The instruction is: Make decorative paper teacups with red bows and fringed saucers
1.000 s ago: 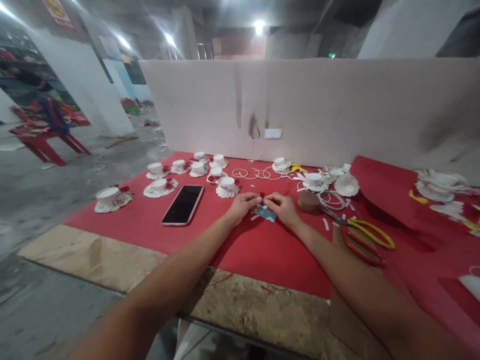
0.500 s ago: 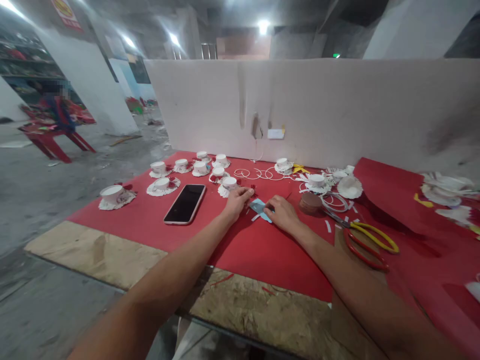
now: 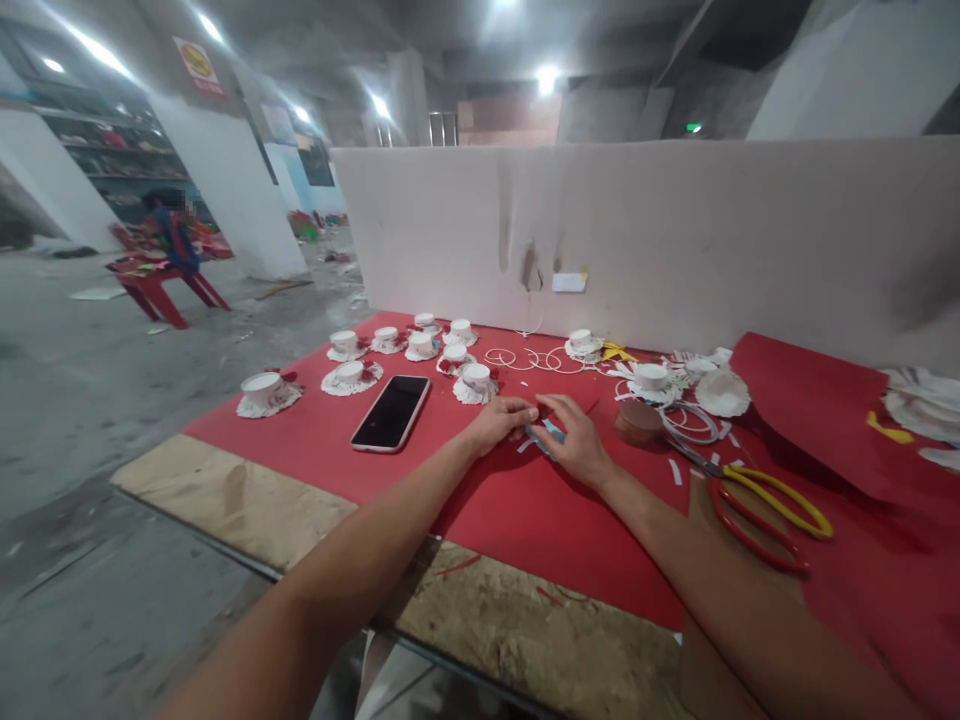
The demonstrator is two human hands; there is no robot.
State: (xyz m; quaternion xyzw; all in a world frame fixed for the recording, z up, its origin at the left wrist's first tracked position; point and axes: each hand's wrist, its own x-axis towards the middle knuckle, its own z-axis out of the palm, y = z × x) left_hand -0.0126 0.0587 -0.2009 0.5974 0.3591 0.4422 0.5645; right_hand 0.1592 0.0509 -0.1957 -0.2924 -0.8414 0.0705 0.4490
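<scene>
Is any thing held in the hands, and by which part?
It cannot be told: anything the left hand may pinch is unclear; the right hand partly hides the blue piece.

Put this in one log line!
left hand: near flat light-blue piece | right hand: over same piece | at right: metal scissors, red and yellow handles

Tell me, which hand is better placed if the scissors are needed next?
Probably the right hand, since the scissors lie nearer it, on that side. The left hand would have to cross past the right.
</scene>
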